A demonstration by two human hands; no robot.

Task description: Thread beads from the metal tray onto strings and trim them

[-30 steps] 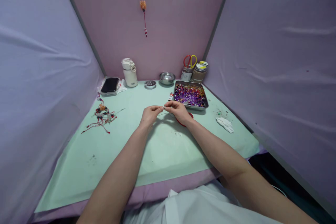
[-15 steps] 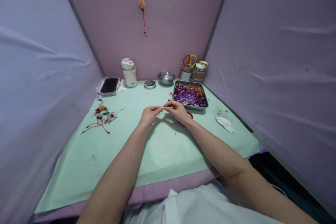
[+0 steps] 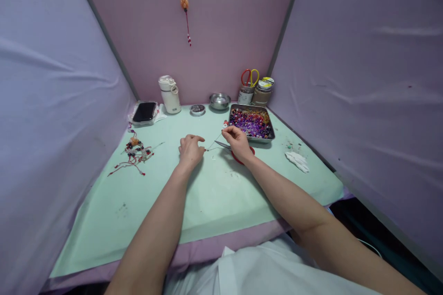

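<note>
My right hand (image 3: 238, 142) pinches one end of a thin thread (image 3: 215, 141) just in front of the bead tray. The thread slants down to a small dark red piece (image 3: 206, 150) beside the fingertips of my left hand (image 3: 191, 149). That hand rests low over the table, its fingers bent and its thumb stretched out; what its fingertips hold is too small to name. Red-handled scissors (image 3: 223, 145) lie partly under my right hand, blades pointing left.
A metal tray of purple beads (image 3: 272, 125) stands behind my right hand. Further back are a steel bowl (image 3: 220, 101), a small dish (image 3: 197, 110), a white bottle (image 3: 170, 99) and jars (image 3: 262, 97). Beaded cords (image 3: 135, 152) and a phone (image 3: 144, 112) lie left, a white cloth (image 3: 296, 161) right.
My hands were together and have moved apart, the left one to the left and slightly down. The thread now runs between them, and the scissor blades have come into view.
</note>
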